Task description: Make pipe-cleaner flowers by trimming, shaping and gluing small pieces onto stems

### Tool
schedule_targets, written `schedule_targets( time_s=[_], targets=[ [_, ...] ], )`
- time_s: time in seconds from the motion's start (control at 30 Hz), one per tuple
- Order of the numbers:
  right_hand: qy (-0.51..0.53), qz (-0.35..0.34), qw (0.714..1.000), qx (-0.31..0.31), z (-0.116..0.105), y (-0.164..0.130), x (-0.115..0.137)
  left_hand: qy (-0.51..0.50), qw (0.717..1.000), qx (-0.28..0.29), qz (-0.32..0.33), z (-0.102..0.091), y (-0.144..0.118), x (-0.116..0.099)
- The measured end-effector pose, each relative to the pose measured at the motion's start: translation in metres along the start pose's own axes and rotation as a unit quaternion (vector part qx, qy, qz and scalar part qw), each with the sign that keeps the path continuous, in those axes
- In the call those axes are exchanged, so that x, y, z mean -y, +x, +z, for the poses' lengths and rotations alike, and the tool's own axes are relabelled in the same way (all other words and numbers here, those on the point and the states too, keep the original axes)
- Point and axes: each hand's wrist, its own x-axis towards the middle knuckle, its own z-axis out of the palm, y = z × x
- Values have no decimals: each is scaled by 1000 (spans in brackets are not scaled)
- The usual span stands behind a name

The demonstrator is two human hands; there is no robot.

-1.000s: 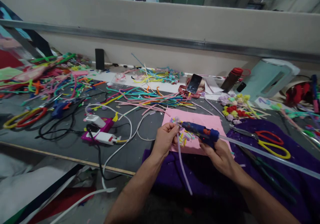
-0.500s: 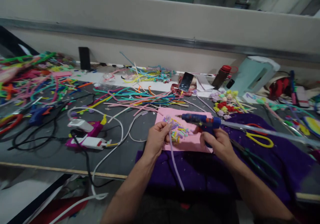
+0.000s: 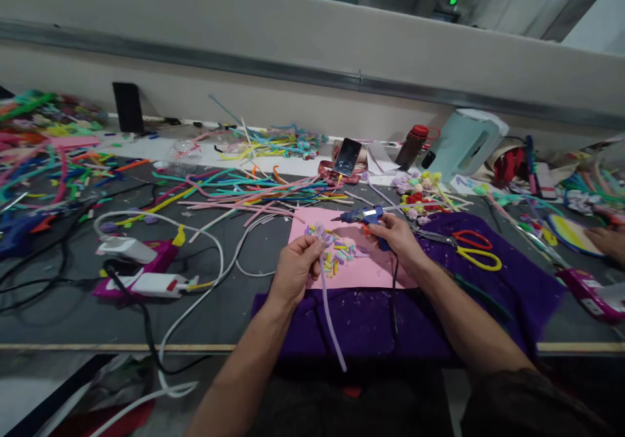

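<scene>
Between the thumb and fingers of my left hand [image 3: 299,262] is a lilac pipe cleaner flower [image 3: 319,231]; its long stem [image 3: 332,320] hangs down over the table's front edge. My right hand [image 3: 396,234] is wrapped round the handle of a blue hot glue gun [image 3: 362,215], whose nozzle points left, just above and right of the flower, apart from it. A clear glue stick runs out of its back. Under both hands lies a pink sheet [image 3: 361,279] with many short cut pipe cleaner pieces [image 3: 340,253] on it.
Scissors [image 3: 471,248] lie on a purple cloth [image 3: 517,287] at right. Pipe cleaners [image 3: 254,193] spread behind the sheet. A power strip [image 3: 159,259] with cables sits left. A phone [image 3: 347,157], bottle [image 3: 413,147] and kettle [image 3: 469,144] stand behind. Another person's hand [image 3: 608,241] is at far right.
The view has shifted to the right. My right hand has raised and turned the glue gun, bringing its nozzle nearer the flower. My left hand keeps its hold on the flower.
</scene>
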Motion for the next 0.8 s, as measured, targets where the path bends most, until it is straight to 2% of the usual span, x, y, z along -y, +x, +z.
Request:
schedule_targets(
  time_s=[0.07,0.13,0.2,0.27,0.33,0.37,0.4,0.47,0.5,0.6,0.8],
  targets=[
    [-81,-6,997,-3,0,6,-3,-9,1000,14,-9,-1,0,0],
    [-194,-21,981,-9,-3,10,-6,-20,999,30,-24,-2,0,1],
    [-324,-40,945,-31,-7,9,-6,-34,997,46,-44,-4,1,1],
    [-437,-67,894,-78,-9,2,-1,-43,995,62,-67,-5,1,2],
    [-492,-117,853,-128,-7,-10,9,-48,991,83,-88,-5,1,3],
    [-488,-152,850,-129,-5,-16,16,-50,989,94,-98,-5,1,4],
    [-461,-194,858,-119,-1,-23,24,-52,988,105,-105,-5,2,4],
    [-354,-285,891,-24,9,-34,37,-56,984,121,-116,-5,2,7],
    [-301,-320,898,30,15,-38,42,-56,983,129,-120,-5,2,8],
    [-227,-381,886,135,30,-43,50,-45,979,151,-130,-6,3,10],
    [-251,-410,865,146,39,-41,44,-29,978,158,-131,-6,3,11]
  ],
)
